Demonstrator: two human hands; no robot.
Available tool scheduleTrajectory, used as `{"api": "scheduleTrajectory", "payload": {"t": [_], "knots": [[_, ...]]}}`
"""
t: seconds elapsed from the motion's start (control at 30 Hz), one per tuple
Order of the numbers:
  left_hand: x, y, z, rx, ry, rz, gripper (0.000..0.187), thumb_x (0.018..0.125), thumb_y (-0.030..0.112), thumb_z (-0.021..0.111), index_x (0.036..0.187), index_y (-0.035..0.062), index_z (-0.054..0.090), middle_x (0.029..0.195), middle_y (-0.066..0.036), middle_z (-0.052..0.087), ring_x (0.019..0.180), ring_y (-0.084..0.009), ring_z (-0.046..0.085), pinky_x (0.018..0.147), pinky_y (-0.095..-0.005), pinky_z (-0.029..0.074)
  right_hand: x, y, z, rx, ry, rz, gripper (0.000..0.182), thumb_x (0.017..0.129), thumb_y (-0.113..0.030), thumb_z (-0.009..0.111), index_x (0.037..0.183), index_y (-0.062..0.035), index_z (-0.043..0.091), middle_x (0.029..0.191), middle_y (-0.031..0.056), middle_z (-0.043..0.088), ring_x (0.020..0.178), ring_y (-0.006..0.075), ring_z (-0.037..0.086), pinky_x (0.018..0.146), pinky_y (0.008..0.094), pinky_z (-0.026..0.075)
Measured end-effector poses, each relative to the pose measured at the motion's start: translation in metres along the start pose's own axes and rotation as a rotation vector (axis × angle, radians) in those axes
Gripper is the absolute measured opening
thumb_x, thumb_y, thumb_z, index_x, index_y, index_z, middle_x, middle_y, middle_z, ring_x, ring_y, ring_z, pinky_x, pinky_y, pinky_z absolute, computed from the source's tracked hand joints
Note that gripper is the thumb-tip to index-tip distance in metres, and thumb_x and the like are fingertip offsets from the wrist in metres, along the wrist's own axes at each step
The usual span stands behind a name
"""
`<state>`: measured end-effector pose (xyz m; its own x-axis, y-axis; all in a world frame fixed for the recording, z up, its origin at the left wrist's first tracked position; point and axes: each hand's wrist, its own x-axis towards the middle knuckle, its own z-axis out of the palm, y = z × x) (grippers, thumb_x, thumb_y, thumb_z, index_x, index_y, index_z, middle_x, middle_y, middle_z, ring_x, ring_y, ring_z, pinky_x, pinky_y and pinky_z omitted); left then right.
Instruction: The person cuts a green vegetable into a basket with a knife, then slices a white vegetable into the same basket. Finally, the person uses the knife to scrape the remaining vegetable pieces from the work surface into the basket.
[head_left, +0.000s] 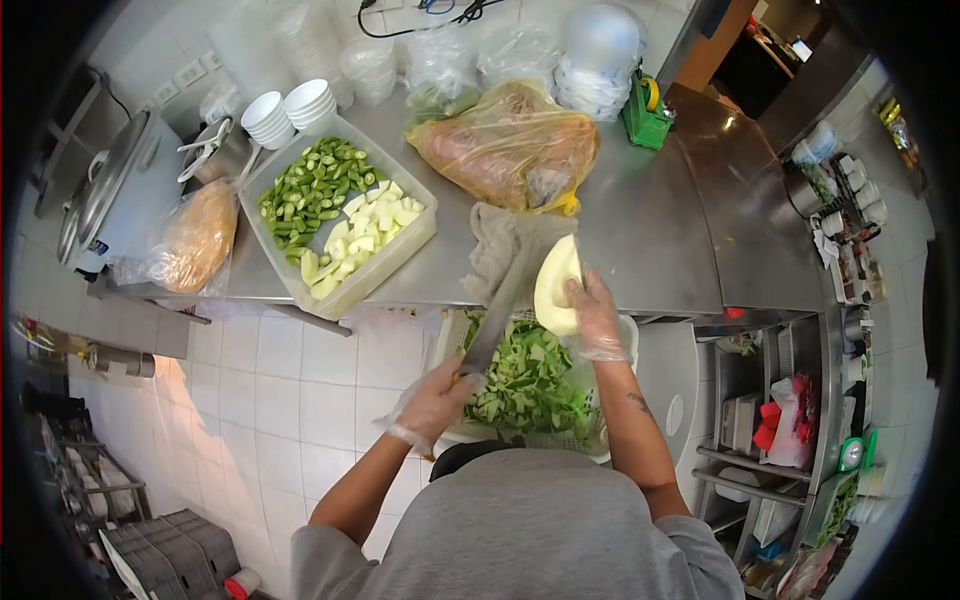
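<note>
My left hand (432, 402), in a clear plastic glove, is closed round the handle of a long, broad-bladed knife (492, 335), its blade slanting up and to the right. My right hand (597, 312), gloved too, grips a pale, peeled vegetable wedge (557, 287) with a curved outer edge. Blade and wedge are apart. Below both hands sits a white basket (628, 335) of green leaves (530, 370). Behind the knife tip, a crumpled grey cloth (490, 240) lies at the counter's edge. Left of it, a plastic tub (400, 262) holds sliced green pods (315, 190) and pale vegetable chunks (365, 228).
A large yellow plastic bag (510, 140) lies farther back on the steel counter (650, 240). A green scale (648, 112) and stacked white bowls (310, 103) stand along the back. Left are a bagged orange-brown item (198, 240) and a big lidded pot (125, 190). Shelves (760, 430) stand at right.
</note>
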<state>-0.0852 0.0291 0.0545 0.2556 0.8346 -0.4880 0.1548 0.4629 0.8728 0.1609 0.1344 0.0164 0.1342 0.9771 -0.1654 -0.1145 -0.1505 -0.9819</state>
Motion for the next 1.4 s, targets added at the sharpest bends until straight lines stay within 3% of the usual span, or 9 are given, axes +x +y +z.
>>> {"api": "scheduleTrajectory", "payload": {"t": [0.27,0.5,0.7,0.73,0.93,1.0,1.13,1.23,1.4], "knots": [[-0.033,0.01,-0.015,0.157,-0.223,-0.088,0.025,0.095,0.025,0.053,0.106,0.0025,0.054,0.067,0.0,0.048,0.054,-0.0088,0.043,0.05,-0.0263,0.039,-0.023,-0.012,-0.004,0.069,-0.131,0.085,0.04,0.089,-0.004,0.055,0.128,0.005,0.049,0.111,0.0067,0.061,0.094,0.0125,0.058,0.083,0.0262,0.048],[-0.055,-0.027,-0.032,0.196,0.029,-0.094,0.028,0.093,0.021,0.055,0.114,0.0048,0.047,0.073,-0.005,0.054,0.056,-0.0121,0.048,0.051,-0.0299,0.042,-0.014,-0.026,-0.025,0.051,-0.13,0.046,0.027,0.088,-0.005,0.056,0.114,0.0021,0.053,0.105,0.0098,0.059,0.094,0.0168,0.06,0.085,0.0289,0.049],[-0.038,-0.006,-0.019,0.304,0.059,0.051,0.049,0.093,0.021,0.055,0.134,0.0073,0.033,0.091,-0.015,0.062,0.068,-0.0237,0.058,0.068,-0.0378,0.048,0.019,-0.012,0.018,0.34,0.126,0.074,0.049,0.08,0.006,0.063,0.122,0.0015,0.039,0.105,0.0121,0.057,0.087,0.0207,0.061,0.082,0.0331,0.053],[-0.036,-0.009,-0.018,0.308,0.076,0.059,0.05,0.093,0.022,0.055,0.135,0.0075,0.032,0.092,-0.016,0.063,0.072,-0.0263,0.059,0.071,-0.0389,0.047,0.018,-0.009,0.022,0.401,0.124,0.044,0.063,0.077,0.011,0.064,0.129,0.0003,0.031,0.114,0.0158,0.053,0.101,0.0253,0.059,0.085,0.0334,0.052],[-0.043,0.001,-0.014,0.396,0.117,-0.056,0.055,0.093,0.021,0.055,0.14,0.0083,0.029,0.099,-0.021,0.064,0.09,-0.0336,0.063,0.081,-0.0404,0.047,-0.003,0.004,0.013,-0.013,0.148,-0.226,0.06,0.081,0.002,0.064,0.132,0.0018,0.032,0.111,0.0134,0.052,0.096,0.0194,0.057,0.076,0.0292,0.052],[-0.048,0.007,-0.013,0.386,0.104,-0.138,0.058,0.092,0.018,0.055,0.142,0.0092,0.027,0.102,-0.02,0.064,0.096,-0.0328,0.062,0.084,-0.0397,0.046,-0.004,-0.003,-0.008,-0.141,0.104,-0.078,0.054,0.08,-0.002,0.067,0.126,0.0056,0.039,0.102,0.0099,0.054,0.087,0.0163,0.056,0.074,0.0286,0.051],[-0.05,-0.002,-0.007,0.314,0.082,0.089,0.062,0.091,0.012,0.056,0.146,0.0109,0.027,0.11,-0.016,0.062,0.102,-0.027,0.06,0.087,-0.0371,0.045,-0.023,0.006,-0.027,-0.285,0.268,-0.12,0.039,0.082,-0.005,0.067,0.116,0.0059,0.05,0.091,0.0055,0.055,0.076,0.0117,0.053,0.064,0.0254,0.048],[-0.047,-0.001,-0.003,0.247,-0.003,0.151,0.063,0.09,0.011,0.057,0.146,0.0119,0.029,0.109,-0.011,0.061,0.098,-0.0221,0.058,0.086,-0.0339,0.045,-0.059,-0.003,-0.021,-0.322,0.131,-0.109,0.038,0.085,-0.009,0.066,0.117,0.0045,0.05,0.094,0.0071,0.057,0.079,0.0129,0.056,0.062,0.0255,0.048],[-0.038,-0.007,0.007,-0.09,-0.139,-0.053,0.067,0.09,0.013,0.059,0.149,0.013,0.026,0.089,-0.004,0.056,0.07,-0.0122,0.051,0.062,-0.0261,0.046,-0.102,-0.007,0.02,0.558,-0.392,0.347,0.037,0.094,-0.029,0.058,0.119,-0.0018,0.053,0.096,0.0077,0.06,0.083,0.0161,0.058,0.075,0.0313,0.05]]}}
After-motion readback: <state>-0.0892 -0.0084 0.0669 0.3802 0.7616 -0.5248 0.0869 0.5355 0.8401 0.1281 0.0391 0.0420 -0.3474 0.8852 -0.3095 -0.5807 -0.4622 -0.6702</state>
